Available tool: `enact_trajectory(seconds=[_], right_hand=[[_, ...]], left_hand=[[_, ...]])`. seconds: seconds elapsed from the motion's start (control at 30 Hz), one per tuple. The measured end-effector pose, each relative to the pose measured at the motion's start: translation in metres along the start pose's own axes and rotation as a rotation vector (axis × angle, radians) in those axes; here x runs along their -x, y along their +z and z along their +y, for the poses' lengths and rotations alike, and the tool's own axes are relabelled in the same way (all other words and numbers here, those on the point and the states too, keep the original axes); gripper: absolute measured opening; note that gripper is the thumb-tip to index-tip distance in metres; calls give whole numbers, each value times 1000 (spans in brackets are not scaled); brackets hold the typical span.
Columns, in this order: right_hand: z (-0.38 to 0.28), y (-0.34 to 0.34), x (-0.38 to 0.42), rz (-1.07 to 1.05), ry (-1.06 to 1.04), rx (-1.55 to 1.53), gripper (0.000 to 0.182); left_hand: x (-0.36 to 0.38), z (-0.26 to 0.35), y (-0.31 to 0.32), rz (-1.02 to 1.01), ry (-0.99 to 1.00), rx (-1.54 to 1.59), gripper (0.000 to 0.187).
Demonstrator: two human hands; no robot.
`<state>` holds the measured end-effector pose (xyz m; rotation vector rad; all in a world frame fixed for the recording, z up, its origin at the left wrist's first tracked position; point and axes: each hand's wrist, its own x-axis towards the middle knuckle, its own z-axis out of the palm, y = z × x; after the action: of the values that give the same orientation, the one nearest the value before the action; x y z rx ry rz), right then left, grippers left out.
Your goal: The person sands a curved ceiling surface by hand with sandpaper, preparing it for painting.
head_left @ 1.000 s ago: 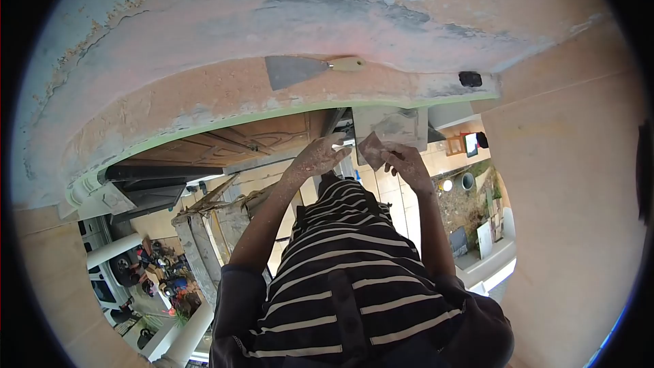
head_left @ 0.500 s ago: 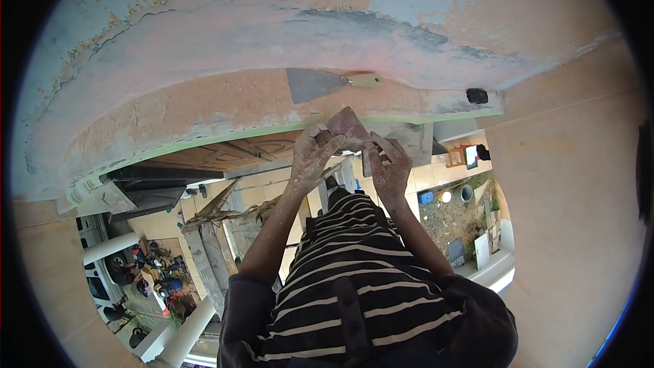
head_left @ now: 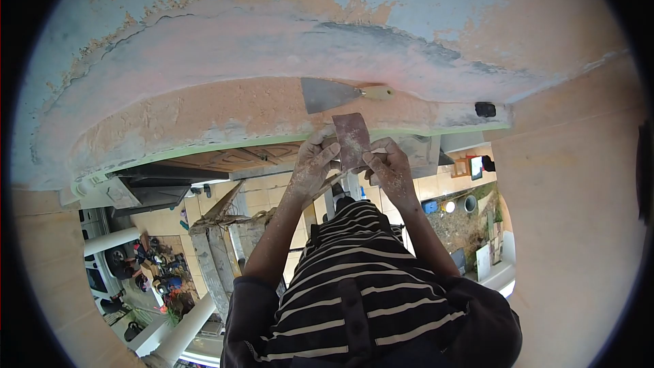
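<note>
Between my two dusty hands is a reddish-brown piece of sandpaper (head_left: pixel 351 138), specked with pale dust and held upright. My left hand (head_left: pixel 316 163) pinches its left edge with thumb and fingers. At its lower right edge, my right hand (head_left: pixel 388 167) grips it the same way. Just beyond the hands, a putty knife (head_left: pixel 332 95) with a wide grey blade and a pale handle lies on the dusty ledge (head_left: pixel 197 110). A small black block (head_left: pixel 485 109) sits at the ledge's right end.
A patched, peeling wall (head_left: pixel 225 34) rises behind the ledge. Far below are wooden planks (head_left: pixel 216 259), a tiled floor (head_left: pixel 272 187), a white vehicle (head_left: pixel 95 279), a cluttered heap (head_left: pixel 163 276) and a grey bucket (head_left: pixel 470 203). A plain wall (head_left: pixel 572 197) stands at right.
The sandpaper has turned from a tilted diamond to an upright strip, showing more of its face. My right hand has shifted its hold lower. The view has moved slightly.
</note>
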<state>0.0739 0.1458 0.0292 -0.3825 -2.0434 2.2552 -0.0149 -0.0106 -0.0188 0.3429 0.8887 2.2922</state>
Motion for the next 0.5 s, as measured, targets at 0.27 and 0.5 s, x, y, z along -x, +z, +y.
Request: enact_trajectory(seconds=[0.27, 0.5], right_hand=[[6, 4, 7, -30, 96, -397, 15], [16, 9, 18, 98, 140, -433, 12]], left_hand=[[0, 1, 6, -76, 9, 84, 39], [3, 1, 7, -88, -41, -2, 43]])
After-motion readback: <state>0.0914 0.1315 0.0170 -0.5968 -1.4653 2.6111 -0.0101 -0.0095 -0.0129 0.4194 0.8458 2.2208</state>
